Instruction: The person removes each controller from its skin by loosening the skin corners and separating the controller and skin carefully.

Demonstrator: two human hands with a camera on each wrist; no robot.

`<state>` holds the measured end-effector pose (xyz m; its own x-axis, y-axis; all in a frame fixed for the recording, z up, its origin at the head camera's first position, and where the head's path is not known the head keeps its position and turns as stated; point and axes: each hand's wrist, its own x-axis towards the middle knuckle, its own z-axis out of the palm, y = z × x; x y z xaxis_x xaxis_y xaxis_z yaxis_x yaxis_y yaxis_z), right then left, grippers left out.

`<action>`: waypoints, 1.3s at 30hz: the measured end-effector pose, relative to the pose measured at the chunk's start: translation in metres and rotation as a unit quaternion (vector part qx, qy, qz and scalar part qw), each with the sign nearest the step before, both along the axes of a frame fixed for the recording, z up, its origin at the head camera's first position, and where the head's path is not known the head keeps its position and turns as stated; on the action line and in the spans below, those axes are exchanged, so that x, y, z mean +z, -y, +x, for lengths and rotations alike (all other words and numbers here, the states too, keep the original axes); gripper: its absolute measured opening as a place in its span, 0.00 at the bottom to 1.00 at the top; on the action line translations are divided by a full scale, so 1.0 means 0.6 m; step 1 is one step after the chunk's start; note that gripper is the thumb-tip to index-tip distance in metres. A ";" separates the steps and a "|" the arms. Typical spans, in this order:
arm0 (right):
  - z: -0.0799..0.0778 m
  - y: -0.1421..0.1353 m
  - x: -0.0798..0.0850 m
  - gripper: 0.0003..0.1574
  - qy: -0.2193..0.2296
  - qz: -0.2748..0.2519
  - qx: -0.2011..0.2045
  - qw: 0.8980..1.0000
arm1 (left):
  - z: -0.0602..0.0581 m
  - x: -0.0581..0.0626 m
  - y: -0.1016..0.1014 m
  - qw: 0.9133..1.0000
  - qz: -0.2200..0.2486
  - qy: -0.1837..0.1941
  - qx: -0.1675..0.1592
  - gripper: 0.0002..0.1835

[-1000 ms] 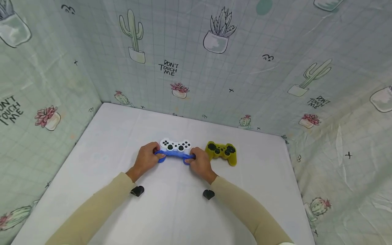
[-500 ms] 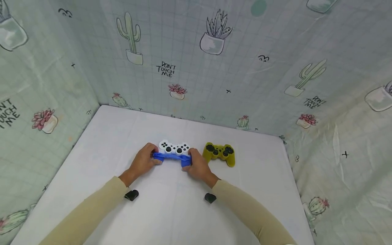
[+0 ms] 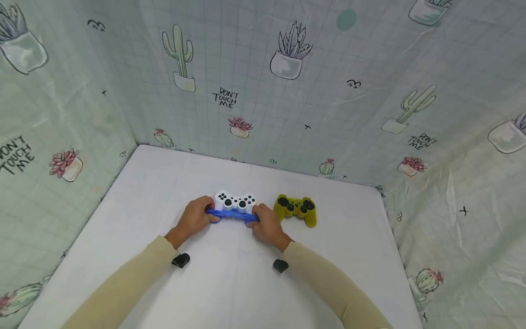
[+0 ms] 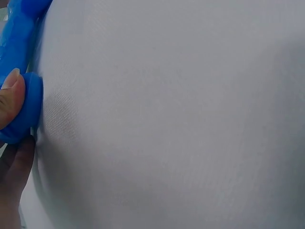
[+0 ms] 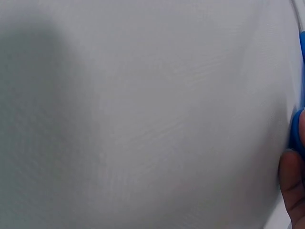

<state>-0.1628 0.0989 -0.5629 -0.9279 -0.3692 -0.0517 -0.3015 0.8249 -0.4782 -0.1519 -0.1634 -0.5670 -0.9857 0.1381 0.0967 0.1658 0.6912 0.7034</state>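
- Two long beige fabric sleeves point(image 3: 123, 285) reach across a smooth white-covered table point(image 3: 234, 297), a small black device point(image 3: 181, 260) beside each wrist.
- The left hand point(image 3: 193, 217) grips the left end of a bright blue, rubbery-looking stretched cover point(image 3: 232, 214), thumb on top; the right hand point(image 3: 268, 224) pinches its right end.
- The cover spans the near side and handles of a white plastic game controller point(image 3: 235, 200) with black sticks, which lies between the hands, buttons up.
- The controller is likely light and rigid, its shell somewhat slick; the cover appears soft, stretchy and thin enough to tear. The two handles look the surest hold.
- Just beyond the right hand lies a yellow-green game controller point(image 3: 295, 208), untouched.
- Behind hangs a pale cactus-print cloth point(image 3: 263, 100).
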 end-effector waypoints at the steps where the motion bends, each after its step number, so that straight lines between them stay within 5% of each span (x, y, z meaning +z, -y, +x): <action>1: 0.000 0.000 -0.001 0.17 -0.003 0.002 0.002 1.000 | 0.000 0.000 0.000 1.000 -0.003 0.000 -0.001 0.17; 20: 0.008 0.002 0.010 0.11 0.011 0.008 0.010 1.000 | 0.004 -0.003 -0.007 1.000 -0.014 -0.014 0.010 0.12; 27: 0.002 0.003 0.015 0.22 0.040 0.039 -0.013 0.998 | 0.003 0.001 -0.002 1.000 -0.008 -0.011 0.009 0.15; 32: -0.001 0.009 0.024 0.35 0.009 0.106 0.017 0.994 | 0.002 0.005 -0.002 1.000 -0.019 -0.011 0.010 0.16; 39: -0.013 0.002 0.016 0.22 -0.001 0.133 0.029 0.991 | 0.004 0.006 -0.012 0.999 -0.018 -0.020 0.021 0.14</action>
